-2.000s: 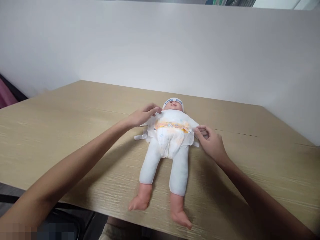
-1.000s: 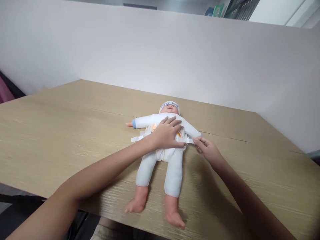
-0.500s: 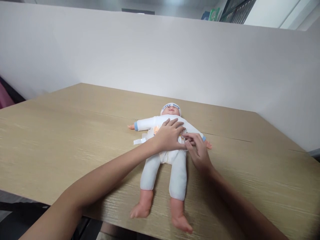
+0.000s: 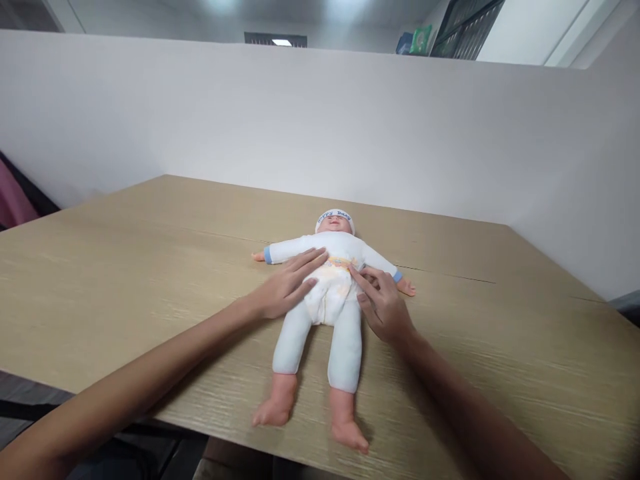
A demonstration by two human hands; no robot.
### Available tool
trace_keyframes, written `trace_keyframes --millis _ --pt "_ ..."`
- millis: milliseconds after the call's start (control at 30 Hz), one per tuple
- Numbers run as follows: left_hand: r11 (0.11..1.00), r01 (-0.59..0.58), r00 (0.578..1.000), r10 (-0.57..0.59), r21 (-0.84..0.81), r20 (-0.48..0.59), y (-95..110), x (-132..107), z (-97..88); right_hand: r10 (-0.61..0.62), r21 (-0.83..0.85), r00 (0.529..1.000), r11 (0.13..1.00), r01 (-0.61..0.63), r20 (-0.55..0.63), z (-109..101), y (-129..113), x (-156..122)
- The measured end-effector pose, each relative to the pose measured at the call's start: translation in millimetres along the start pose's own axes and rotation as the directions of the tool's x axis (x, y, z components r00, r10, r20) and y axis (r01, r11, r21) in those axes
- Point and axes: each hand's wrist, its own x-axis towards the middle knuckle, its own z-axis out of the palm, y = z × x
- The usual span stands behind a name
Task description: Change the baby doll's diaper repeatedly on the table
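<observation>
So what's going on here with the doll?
A person is handling a baby doll that lies face up on a wooden table. The doll wears a diaper. The left hand lies flat against one side of the diaper, and the right hand presses its fingertips on the other side. Neither hand grips anything.

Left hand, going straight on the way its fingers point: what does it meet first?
Probably the doll's chest: the left hand lies flat beside the diaper, fingers aimed up and right across the torso. Depth is hard to judge.
</observation>
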Motion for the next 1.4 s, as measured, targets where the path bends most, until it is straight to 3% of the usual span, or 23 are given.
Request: trace_keyframes --millis 100,233,300,400,533,800,933,1067,1233,1400 --pt "0.994 0.053 0.998 -0.049 0.093 -0.046 -26.5 -28.5 -9.3 0.017 -0.015 0.996 1.000 -0.018 -0.093 -2.4 -12.3 8.4" --pt "0.957 0.239 0.965 -0.215 0.164 -0.153 -49.4 -40.4 -23.5 0.063 0.047 0.981 0.997 -0.056 -0.182 -2.2 -36.9 37.0" --pt "0.930 0.328 0.939 -0.302 0.166 -0.164 -55.1 -40.7 -29.9 0.056 0.072 0.990 0.996 -0.047 -0.128 -0.5 -50.9 57.3" --pt "0.911 0.375 0.927 -0.368 0.171 -0.072 -59.8 -42.1 -34.6 0.037 0.055 0.999 0.998 -0.039 0.028 4.5 -70.3 88.1" --pt "0.885 0.456 0.889 -0.458 0.096 0.009 -62.3 -45.0 -32.7 0.161 -0.101 0.963 0.985 -0.142 0.214 14.7 -86.2 113.0" --pt "0.781 0.601 0.799 -0.588 -0.170 0.123 -67.8 -37.4 -38.5 0.277 -0.203 0.921 0.953 -0.225 0.276 28.3 -86.9 116.5" --pt "0.735 0.578 0.811 -0.566 -0.354 0.148 -64.1 -24.9 -46.4 0.283 -0.167 0.914 0.956 -0.242 0.292 28.4 -87.3 117.2" --pt "0.715 0.503 0.846 -0.522 -0.485 0.108 -45.1 1.9 -45.1 0.279 -0.111 0.912 0.960 -0.257 0.300 27.6 -86.6 118.3" --pt "0.723 0.408 0.896 -0.434 -0.558 0.093 -17.6 44.6 -21.7 0.316 -0.005 0.892 0.943 -0.333 0.322 24.7 -81.3 121.3" --pt "0.727 0.284 0.920 -0.391 -0.625 -0.036 -18.8 56.9 7.4 0.370 0.016 0.865 0.917 -0.399 0.338 21.9 -72.8 124.0"
